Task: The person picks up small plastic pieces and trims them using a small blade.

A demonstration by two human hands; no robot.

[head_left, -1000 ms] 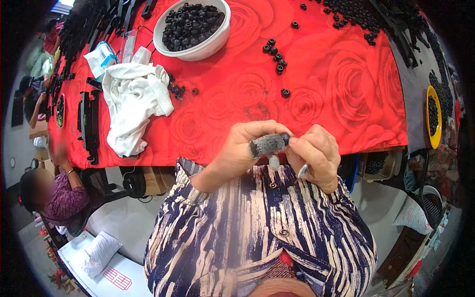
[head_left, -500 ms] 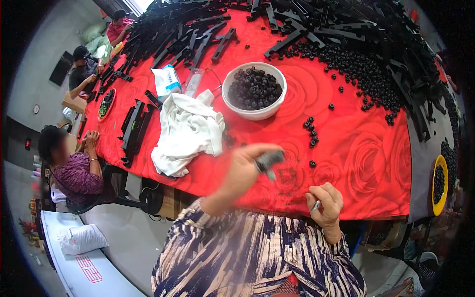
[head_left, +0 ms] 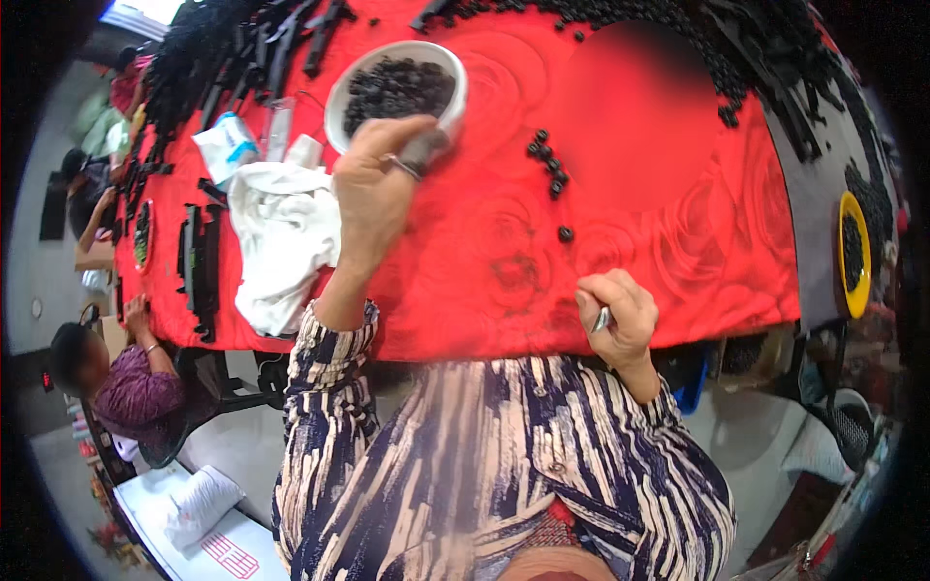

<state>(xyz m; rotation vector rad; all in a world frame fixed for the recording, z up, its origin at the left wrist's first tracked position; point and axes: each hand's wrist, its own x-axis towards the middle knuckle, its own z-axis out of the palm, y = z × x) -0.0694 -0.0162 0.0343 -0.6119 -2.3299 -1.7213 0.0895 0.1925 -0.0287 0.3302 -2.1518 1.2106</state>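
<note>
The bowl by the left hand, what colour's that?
The bowl is white, clearest in the head view.

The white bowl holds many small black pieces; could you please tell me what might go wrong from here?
The left hand overlaps the rim of the white bowl in this view; a bump might spill its black pieces. The loose pieces on the red tablecloth look rounded and could roll if brushed.

We have an open lane over the red tablecloth (head_left: 455,271) from near to far, between our left hand (head_left: 373,194) and the loose black beads (head_left: 554,165). Leftward, the white cloth (head_left: 281,237) blocks us; farther off, the bowl's (head_left: 460,92) raised rim does.
</note>
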